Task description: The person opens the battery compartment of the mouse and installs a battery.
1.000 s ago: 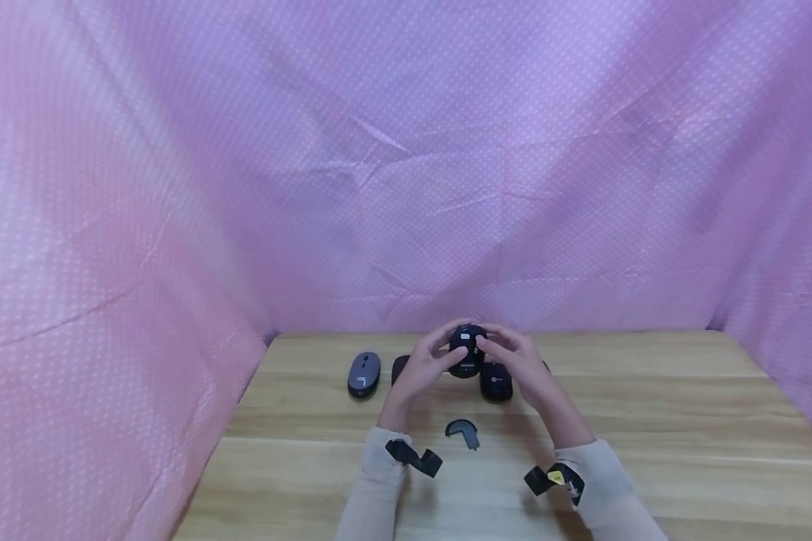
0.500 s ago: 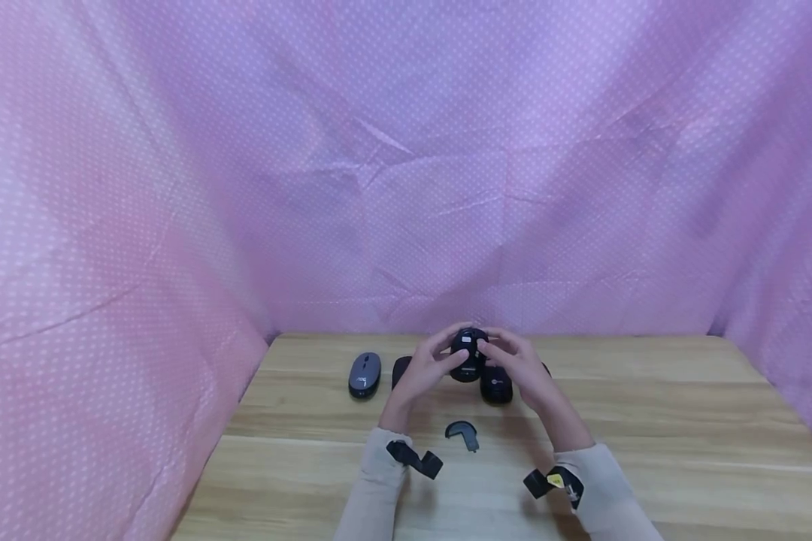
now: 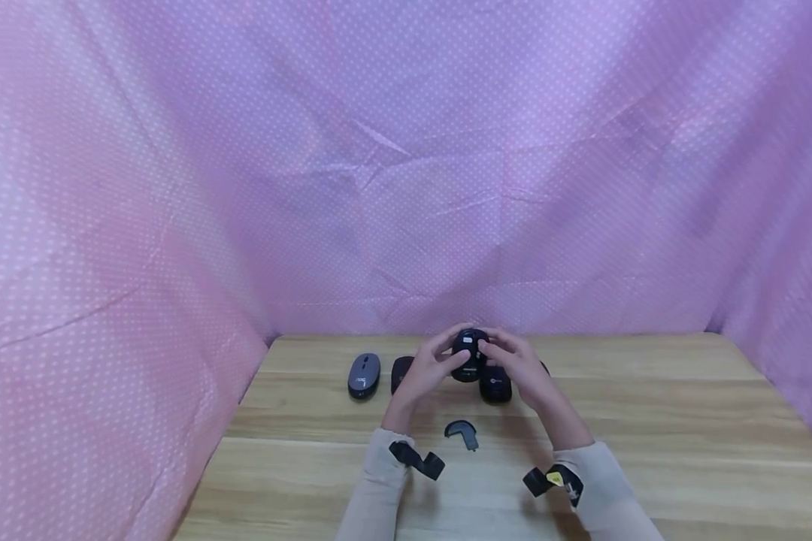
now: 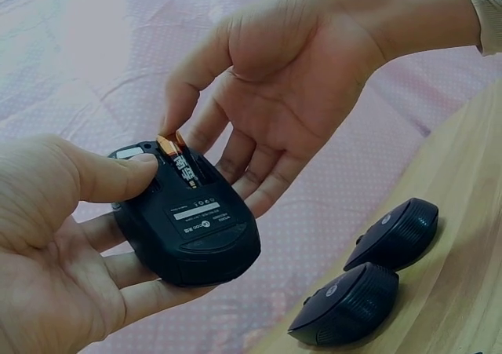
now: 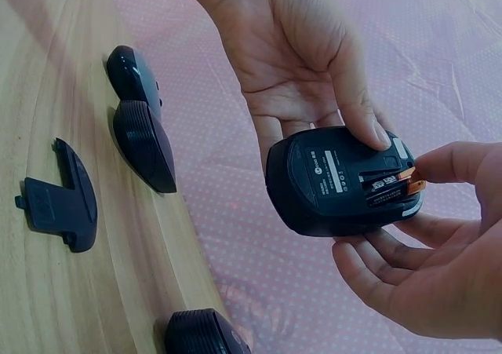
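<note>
My left hand (image 3: 431,370) holds a black computer mouse (image 4: 204,240) above the table with its underside turned up. Its thumb lies on the underside and its fingers support it from below. In the mouse's uncovered battery bay a battery (image 4: 185,170) with an orange end shows; a second orange tip sits beside it in the right wrist view. My right hand (image 3: 526,368) has its thumb at the orange end and other fingers against the mouse's edge from beneath. A dark battery cover (image 5: 49,205) rests on the table, apart from both hands.
On the wooden table (image 3: 277,466), a grey mouse (image 3: 364,376) lies to the left. Black mice stand behind the hands, one (image 3: 399,372) partly hidden by the left hand, another (image 3: 496,385) near the right. A pink dotted cloth (image 3: 446,188) hangs at the back and sides.
Over the last second the mouse and both hands have shifted very slightly toward me and to the right. The grip looks the same, and the battery cover has not moved.
</note>
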Demonstrator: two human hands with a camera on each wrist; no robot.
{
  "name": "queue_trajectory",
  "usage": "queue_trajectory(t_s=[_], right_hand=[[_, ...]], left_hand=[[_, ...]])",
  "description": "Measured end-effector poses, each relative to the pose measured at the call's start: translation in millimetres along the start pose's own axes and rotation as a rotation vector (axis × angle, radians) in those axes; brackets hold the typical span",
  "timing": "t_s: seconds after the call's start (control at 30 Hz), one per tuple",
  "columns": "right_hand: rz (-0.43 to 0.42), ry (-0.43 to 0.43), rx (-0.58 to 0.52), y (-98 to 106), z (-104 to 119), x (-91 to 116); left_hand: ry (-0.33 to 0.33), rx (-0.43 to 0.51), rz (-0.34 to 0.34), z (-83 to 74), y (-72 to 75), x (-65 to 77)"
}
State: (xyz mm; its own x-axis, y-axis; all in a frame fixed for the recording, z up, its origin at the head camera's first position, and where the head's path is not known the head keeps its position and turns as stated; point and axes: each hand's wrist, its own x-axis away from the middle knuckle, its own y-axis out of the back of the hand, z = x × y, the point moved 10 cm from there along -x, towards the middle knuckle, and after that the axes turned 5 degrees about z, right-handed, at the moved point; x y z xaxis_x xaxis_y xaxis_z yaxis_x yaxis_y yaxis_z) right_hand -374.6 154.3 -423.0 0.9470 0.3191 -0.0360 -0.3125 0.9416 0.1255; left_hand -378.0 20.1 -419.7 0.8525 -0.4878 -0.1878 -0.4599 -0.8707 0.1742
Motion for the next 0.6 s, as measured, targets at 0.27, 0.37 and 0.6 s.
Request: queue_trajectory(t_s=[0.27, 0.37, 0.6], right_hand=[[-0.015, -0.024, 0.011, 0.6, -1.2, -1.3], [-0.032, -0.014, 0.027, 2.7, -0.3, -0.8], [-0.105, 0.038, 0.182, 7.4, 5.8, 1.6]], left_hand=[[-0.026, -0.015, -0.006, 0.3, -0.4, -1.4], [-0.016, 0.006, 0.002, 0.8, -2.2, -1.5], [0.083, 0.070, 0.006, 8.5, -2.9, 0.7]])
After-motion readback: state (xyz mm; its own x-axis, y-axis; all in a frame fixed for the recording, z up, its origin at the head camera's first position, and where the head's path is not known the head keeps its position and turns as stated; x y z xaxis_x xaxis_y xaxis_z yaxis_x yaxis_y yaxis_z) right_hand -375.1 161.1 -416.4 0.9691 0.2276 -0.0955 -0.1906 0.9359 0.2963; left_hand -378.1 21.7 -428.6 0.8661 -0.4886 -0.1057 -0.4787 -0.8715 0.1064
